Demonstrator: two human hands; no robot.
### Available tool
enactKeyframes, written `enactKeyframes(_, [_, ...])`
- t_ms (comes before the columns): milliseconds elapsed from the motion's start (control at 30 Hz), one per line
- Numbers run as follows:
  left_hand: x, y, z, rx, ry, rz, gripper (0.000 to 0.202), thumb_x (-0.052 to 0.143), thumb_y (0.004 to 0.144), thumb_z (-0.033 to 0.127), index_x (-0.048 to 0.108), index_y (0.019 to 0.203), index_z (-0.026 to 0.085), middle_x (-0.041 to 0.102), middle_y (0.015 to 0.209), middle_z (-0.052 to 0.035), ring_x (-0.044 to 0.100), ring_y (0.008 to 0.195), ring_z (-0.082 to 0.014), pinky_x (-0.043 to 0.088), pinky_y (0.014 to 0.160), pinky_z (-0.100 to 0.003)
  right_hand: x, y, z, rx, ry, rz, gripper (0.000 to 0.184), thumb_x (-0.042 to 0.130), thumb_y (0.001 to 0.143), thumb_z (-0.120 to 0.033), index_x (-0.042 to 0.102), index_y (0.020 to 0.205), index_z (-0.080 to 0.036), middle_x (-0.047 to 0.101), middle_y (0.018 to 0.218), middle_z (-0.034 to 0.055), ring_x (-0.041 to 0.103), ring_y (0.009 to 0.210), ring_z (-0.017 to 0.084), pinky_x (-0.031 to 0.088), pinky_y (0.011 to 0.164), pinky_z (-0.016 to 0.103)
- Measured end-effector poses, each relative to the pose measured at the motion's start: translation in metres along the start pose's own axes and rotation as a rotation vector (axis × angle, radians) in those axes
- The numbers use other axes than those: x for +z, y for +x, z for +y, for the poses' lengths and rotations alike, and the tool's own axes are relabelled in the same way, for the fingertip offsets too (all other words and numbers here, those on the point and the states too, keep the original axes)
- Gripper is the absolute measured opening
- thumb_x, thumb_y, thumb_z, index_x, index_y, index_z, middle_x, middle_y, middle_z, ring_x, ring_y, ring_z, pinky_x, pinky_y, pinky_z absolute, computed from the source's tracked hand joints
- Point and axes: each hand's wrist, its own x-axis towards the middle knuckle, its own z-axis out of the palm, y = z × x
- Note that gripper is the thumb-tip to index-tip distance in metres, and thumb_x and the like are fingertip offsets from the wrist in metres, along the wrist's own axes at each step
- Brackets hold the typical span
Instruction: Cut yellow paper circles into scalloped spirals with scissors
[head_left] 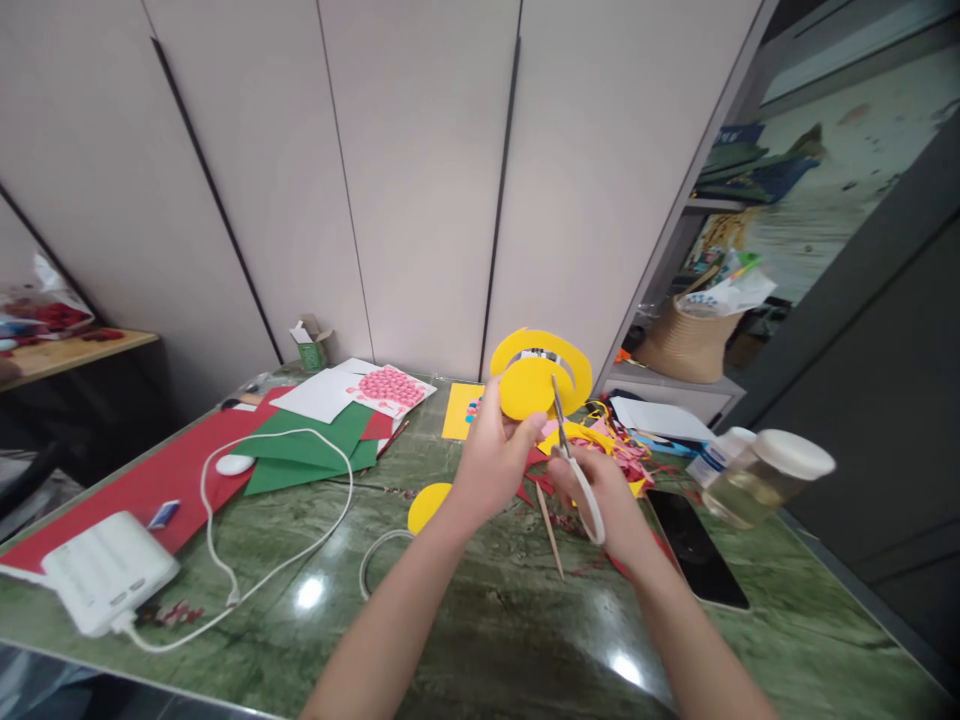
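In my left hand [495, 450] I pinch a piece of yellow paper [525, 390] above the table, its rounded middle partly cut free from a curling outer strip. My right hand [600, 490] grips a pair of scissors with white handles [589, 500]. Their blades point up and lie against the right side of the paper; whether they are parted is hard to see. Below my left forearm rests a yellow paper circle [429, 507], partly covered by it. Between my arms a wooden stick [550, 530] lies on the table.
Paper scraps [626, 460], a black phone [697, 550] and a lidded jar [769, 480] are at the right. Green paper [322, 455], red paper [112, 500], a pink-dotted picture [391, 390] and a white power bank [109, 570] with its cable spread over the left of the green table [510, 640].
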Motion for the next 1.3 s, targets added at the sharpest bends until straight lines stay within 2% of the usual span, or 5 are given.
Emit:
enactKeyframes(267, [-0.013,0.0,0.004,0.078,0.133,-0.091,0.027,0.05,0.084,0.019,0.047,0.111,0.019,0.058,0.107,-0.0056,0.056,0.098,-0.0202,0.045,0.085,-0.031,-0.008,-0.003,0.001,-0.057,-0.004,-0.08,0.04,0.044,0.088,-0.048,0.043,0.061,-0.018,0.043,0.057,-0.0037,0.04,0.053,0.012,0.03,0.051,0.024])
enactKeyframes(500, [-0.017,-0.002,0.006,0.093,0.214,-0.1,0.029,0.05,0.084,0.023,0.047,0.113,0.019,0.058,0.109,-0.0074,0.055,0.097,-0.0221,0.044,0.085,-0.034,-0.006,-0.005,0.001,0.019,0.056,-0.111,0.047,0.038,0.087,-0.058,0.042,0.061,-0.019,0.041,0.052,-0.0045,0.037,0.048,0.011,0.026,0.046,0.023])
enactKeyframes(733, [-0.021,-0.001,0.01,0.102,0.224,-0.167,0.036,0.05,0.085,0.022,0.045,0.12,0.019,0.057,0.114,-0.0076,0.053,0.101,-0.0218,0.043,0.087,-0.034,-0.006,-0.006,-0.002,0.001,0.073,-0.117,0.046,0.039,0.086,-0.058,0.043,0.063,-0.019,0.041,0.054,-0.0038,0.037,0.049,0.012,0.025,0.046,0.024])
enactKeyframes(967, [-0.039,0.0,0.015,0.074,0.268,-0.256,0.039,0.052,0.085,0.025,0.046,0.123,0.017,0.055,0.121,-0.0109,0.052,0.107,-0.0254,0.044,0.09,-0.039,-0.011,-0.008,-0.002,0.03,0.06,-0.186,0.046,0.042,0.085,-0.057,0.04,0.059,-0.019,0.037,0.049,-0.0053,0.032,0.044,0.01,0.02,0.044,0.024])
enactKeyframes(1300, [-0.066,-0.002,0.021,0.016,0.265,-0.414,0.048,0.053,0.084,0.022,0.044,0.131,0.024,0.05,0.13,-0.0083,0.048,0.117,-0.027,0.044,0.095,-0.043,-0.019,-0.009,-0.002,0.035,-0.049,-0.3,0.046,0.049,0.083,-0.055,0.039,0.056,-0.019,0.035,0.052,-0.0053,0.028,0.046,0.009,0.017,0.043,0.023])
